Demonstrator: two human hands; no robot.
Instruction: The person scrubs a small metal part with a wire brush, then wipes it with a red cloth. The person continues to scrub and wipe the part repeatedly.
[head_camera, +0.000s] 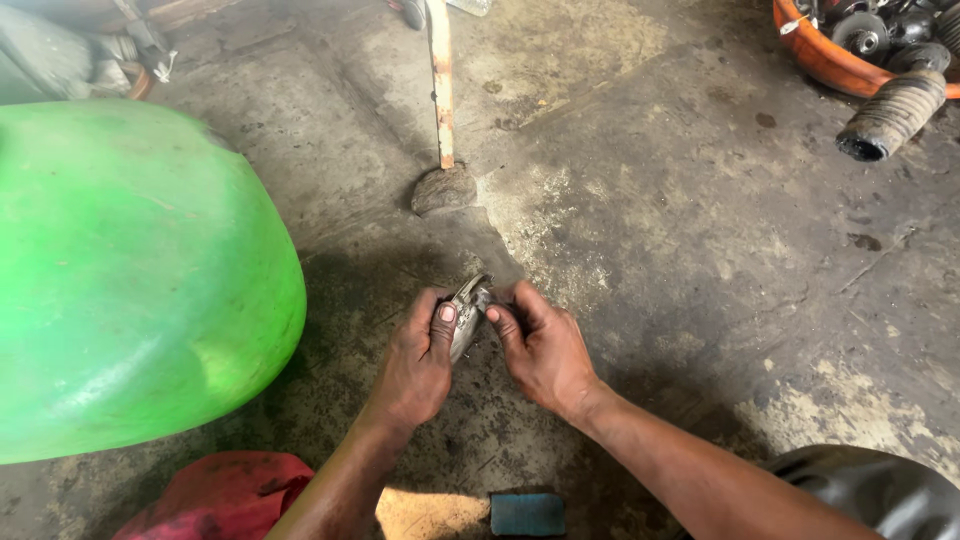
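A small grey metal part (467, 312) with a thin curved edge is held between both hands, just above the stained concrete floor. My left hand (418, 362) grips its left side, thumb pressed on its face. My right hand (543, 352) pinches its right edge with thumb and fingers. What kind of part it is stays unclear, since the fingers cover most of it.
A large green plastic basin (130, 280) fills the left. A rusty white metal leg (441, 80) stands on a lump ahead. At top right sit an orange bowl (822, 62) of metal parts and a black ribbed rubber boot (892, 116). Red cloth (215, 495) lies near my left arm.
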